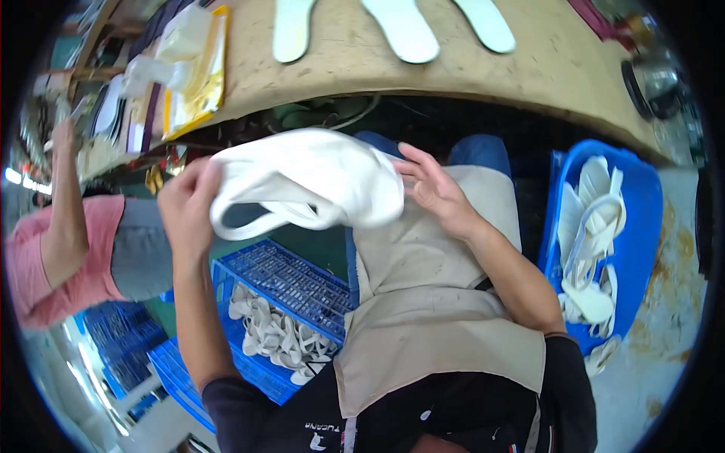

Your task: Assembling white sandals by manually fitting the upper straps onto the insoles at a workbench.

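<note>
A white strappy sandal (pixel 325 177) is held up over my lap, its rounded end toward the right. My left hand (pixel 189 200) is closed on its left end, by the looped strap. At the other end, my right hand (pixel 438 189) is open with the fingers apart. Its fingertips are at the sandal's edge; whether they touch it I cannot tell. Beyond the sandal, white insoles (pixel 400 30) lie spread on the tan worktable (pixel 340 83).
A blue bin (pixel 642 226) with white sandals stands at my right. Blue crates (pixel 283 283), one holding several white sandals, are at my lower left. A yellow-edged tray (pixel 219 75) sits on the table's left, a glass vessel (pixel 657 79) on its right. A person in pink (pixel 75 241) works at left.
</note>
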{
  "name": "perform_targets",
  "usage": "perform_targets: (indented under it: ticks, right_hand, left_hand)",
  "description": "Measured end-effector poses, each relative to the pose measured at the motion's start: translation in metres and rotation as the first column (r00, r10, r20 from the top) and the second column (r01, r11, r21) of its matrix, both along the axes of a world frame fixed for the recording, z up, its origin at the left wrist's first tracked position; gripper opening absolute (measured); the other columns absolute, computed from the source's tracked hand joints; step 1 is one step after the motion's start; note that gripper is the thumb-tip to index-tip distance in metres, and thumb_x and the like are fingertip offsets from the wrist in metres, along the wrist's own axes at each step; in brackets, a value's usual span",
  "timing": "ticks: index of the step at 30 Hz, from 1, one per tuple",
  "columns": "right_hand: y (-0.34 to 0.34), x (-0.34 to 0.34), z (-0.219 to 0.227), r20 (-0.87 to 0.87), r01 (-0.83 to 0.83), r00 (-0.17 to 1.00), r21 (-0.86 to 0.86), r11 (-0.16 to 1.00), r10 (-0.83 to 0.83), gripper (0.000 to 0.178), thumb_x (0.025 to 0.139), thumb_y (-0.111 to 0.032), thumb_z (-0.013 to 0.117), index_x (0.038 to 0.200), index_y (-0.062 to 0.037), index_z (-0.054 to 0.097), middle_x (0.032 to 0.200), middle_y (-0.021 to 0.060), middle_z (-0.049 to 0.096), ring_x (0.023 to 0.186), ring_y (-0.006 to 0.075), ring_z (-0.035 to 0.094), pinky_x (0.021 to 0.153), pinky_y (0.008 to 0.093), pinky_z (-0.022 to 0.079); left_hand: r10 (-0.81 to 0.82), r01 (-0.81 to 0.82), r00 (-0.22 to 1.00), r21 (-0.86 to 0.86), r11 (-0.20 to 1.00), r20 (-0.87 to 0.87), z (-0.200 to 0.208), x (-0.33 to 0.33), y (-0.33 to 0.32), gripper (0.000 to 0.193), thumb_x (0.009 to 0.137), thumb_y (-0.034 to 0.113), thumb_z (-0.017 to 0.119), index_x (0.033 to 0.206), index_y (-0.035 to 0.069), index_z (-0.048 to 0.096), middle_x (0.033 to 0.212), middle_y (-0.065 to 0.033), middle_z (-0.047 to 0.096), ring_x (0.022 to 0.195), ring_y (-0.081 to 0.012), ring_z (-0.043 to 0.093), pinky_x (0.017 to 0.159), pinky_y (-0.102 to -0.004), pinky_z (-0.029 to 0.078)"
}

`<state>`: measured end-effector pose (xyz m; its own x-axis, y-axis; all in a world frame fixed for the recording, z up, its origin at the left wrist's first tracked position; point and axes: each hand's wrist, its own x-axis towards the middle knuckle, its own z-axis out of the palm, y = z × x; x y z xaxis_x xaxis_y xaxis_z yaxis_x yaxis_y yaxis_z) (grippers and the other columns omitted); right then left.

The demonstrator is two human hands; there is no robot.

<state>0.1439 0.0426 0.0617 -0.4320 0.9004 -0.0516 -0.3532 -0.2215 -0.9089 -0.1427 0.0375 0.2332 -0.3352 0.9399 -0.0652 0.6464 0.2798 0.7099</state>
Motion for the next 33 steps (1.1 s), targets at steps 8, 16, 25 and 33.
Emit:
perform_targets:
  ticks: [8, 16, 25, 33]
  right_hand:
    - [0.054, 0.017, 0.024, 0.424, -0.021, 0.904, 0.172, 0.985, -0.055, 0.067, 0.087, -0.006, 0.065, 0.148, -0.0076, 0.038, 0.123, 0.0139, 0.061, 0.101, 0.0236, 0.061, 0.09, 0.0314, 0.049]
    - [0.038, -0.003, 0.012, 0.493, -0.101, 0.827, 0.602, 0.792, -0.269, 0.031, 0.085, -0.009, 0.068, 0.115, -0.0027, 0.067, 0.106, 0.0109, 0.067, 0.084, 0.0179, 0.063, 0.072, 0.0255, 0.05]
    - [0.031, 0.0, 0.003, 0.507, -0.063, 0.849, 0.372, 0.926, -0.146, 0.018, 0.089, -0.018, 0.072, 0.092, -0.0001, 0.076, 0.087, 0.0041, 0.069, 0.065, 0.0088, 0.057, 0.059, 0.0209, 0.046]
    - [0.034, -0.003, 0.01, 0.234, -0.067, 0.966, -0.174, 0.982, 0.108, 0.025, 0.091, -0.022, 0.074, 0.087, 0.0021, 0.076, 0.067, 0.0019, 0.064, 0.055, 0.0062, 0.05, 0.052, 0.0202, 0.042]
  left_hand:
    - [-0.235, 0.316, 0.894, -0.164, 0.934, 0.381, -0.119, 0.06, -0.086, 0.038, 0.079, 0.003, 0.071, 0.116, -0.002, 0.068, 0.11, -0.012, 0.07, 0.092, -0.0186, 0.064, 0.086, -0.0293, 0.051]
    - [-0.418, 0.487, 0.873, 0.438, 0.755, -0.25, -0.137, 0.094, -0.016, 0.04, 0.078, 0.003, 0.072, 0.117, -0.002, 0.068, 0.113, -0.0152, 0.07, 0.093, -0.0272, 0.069, 0.081, -0.0311, 0.054]
    - [-0.337, 0.293, 0.933, 0.276, 0.915, 0.126, -0.131, 0.092, -0.025, 0.019, 0.091, 0.009, 0.066, 0.104, -0.004, 0.071, 0.09, -0.0077, 0.073, 0.071, -0.0172, 0.065, 0.065, -0.0254, 0.052]
    - [-0.1, 0.186, 0.501, 0.005, 0.983, 0.86, -0.148, 0.08, -0.018, 0.023, 0.099, 0.016, 0.06, 0.1, -0.005, 0.071, 0.087, -0.006, 0.07, 0.071, -0.0101, 0.059, 0.067, -0.0227, 0.049]
